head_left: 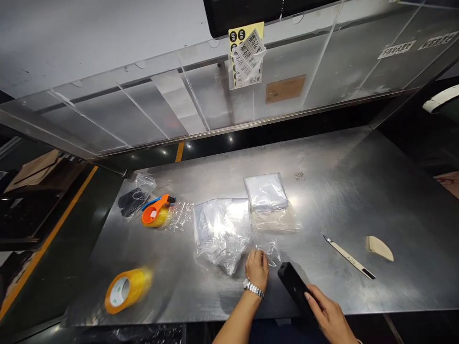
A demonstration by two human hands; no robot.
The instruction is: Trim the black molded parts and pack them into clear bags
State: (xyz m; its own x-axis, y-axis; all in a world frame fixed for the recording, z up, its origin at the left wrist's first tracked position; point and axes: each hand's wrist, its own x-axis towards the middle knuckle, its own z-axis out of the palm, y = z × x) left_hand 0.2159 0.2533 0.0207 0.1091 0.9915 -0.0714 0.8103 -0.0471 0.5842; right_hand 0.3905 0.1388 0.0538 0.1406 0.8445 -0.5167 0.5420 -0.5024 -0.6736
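Over the steel table [358,191], left hand [256,270] pinched clear plastic film [269,251], right hand [328,315] gripped a black device [294,289]

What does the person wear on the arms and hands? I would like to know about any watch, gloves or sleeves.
The left hand is bare, with no glove, and a silver wristwatch with a metal link bracelet sits on its wrist. The left forearm is bare, with no sleeve. The right hand also has no glove; its wrist runs almost out of view.
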